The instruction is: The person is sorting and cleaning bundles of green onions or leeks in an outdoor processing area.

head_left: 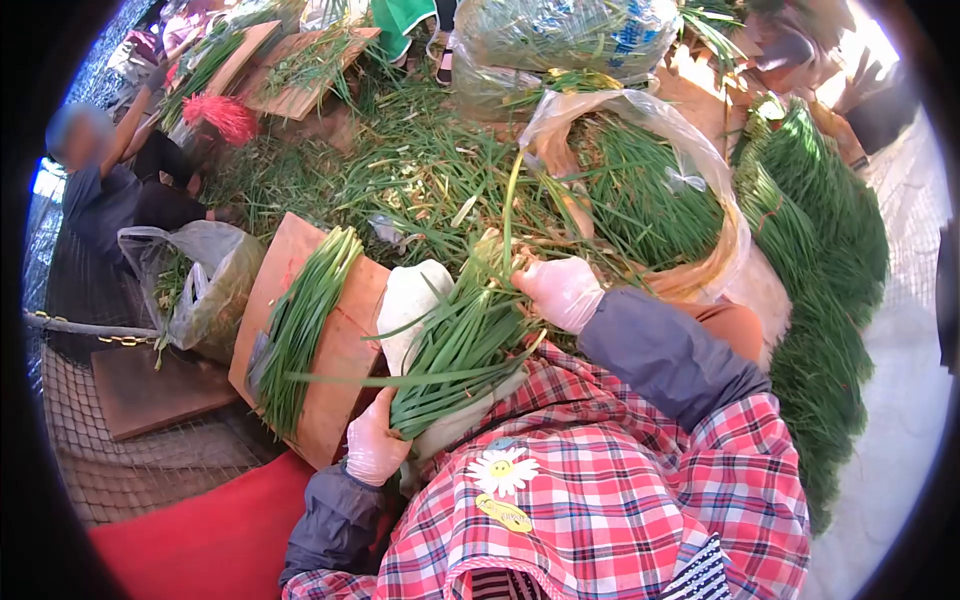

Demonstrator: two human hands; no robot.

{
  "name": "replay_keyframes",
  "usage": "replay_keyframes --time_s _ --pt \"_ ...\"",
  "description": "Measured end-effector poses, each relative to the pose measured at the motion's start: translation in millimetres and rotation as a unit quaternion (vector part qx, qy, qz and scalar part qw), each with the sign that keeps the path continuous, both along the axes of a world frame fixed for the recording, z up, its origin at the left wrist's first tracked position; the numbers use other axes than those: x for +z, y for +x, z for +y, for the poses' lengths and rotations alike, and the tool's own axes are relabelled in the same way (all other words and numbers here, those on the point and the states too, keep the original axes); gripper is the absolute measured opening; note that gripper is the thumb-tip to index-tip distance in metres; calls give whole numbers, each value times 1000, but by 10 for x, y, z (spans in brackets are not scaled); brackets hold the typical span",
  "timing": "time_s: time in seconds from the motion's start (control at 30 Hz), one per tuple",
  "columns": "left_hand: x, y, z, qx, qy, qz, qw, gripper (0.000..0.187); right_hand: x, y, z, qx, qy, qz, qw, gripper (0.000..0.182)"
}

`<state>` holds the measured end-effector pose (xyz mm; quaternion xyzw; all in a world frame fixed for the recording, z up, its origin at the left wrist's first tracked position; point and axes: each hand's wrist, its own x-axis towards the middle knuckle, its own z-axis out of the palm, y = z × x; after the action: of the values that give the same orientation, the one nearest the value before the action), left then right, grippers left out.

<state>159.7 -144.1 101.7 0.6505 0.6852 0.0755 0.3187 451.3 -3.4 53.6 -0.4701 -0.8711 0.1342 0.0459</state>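
The fingers of your left hand [376, 440] clamp the leafy end of a garlic-chive bunch [455, 345]; those of your right hand [562, 292] pinch a yellowish leaf [513, 200] opposite. Near the left fingers lies a second bunch [308, 335].

The person wears a checked smock [620, 450] in red, pink, white and dark blue. On it is a white daisy [503, 471] with a smiley yellow middle, and a yellow patch [504, 514] with writing too small to read. Dark grey-blue sleeves [668, 348] cover the lower arms. Thin, wrinkly, see-through gloves [573, 298] cover the fingers [530, 280]. Black and white stripes [500, 584] show at the neck.
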Motion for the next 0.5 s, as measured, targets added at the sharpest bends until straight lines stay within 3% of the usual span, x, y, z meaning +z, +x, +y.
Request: replay_keyframes --time_s 0.1,0.2,0.27,0.33,0.43,0.47,0.5 --pt "-31 -20 -9 5 -4 -18 1000 62 50 21 38 35 58 -30 997 23" --pt "-155 -96 -32 -8 48 -46 998 62 59 73 189 19 83 -16 996 12" --pt "-178 -119 -50 -13 62 -52 997 62 118 209 462 -121 50 -49 990 15" --pt "-270 -137 -105 0 76 -65 995 62 251 622 838 -286 -100 115 946 27" --pt "-341 -170 -145 -5 92 -34 995 63 187 557 955 -225 -299 209 904 44" --pt "-351 -174 -156 -11 94 -16 995 64 -231 459 1035 -152 -354 256 887 57" --pt "-342 -174 -139 -32 117 -5 993 64 13 263 902 -50 -235 145 960 68"
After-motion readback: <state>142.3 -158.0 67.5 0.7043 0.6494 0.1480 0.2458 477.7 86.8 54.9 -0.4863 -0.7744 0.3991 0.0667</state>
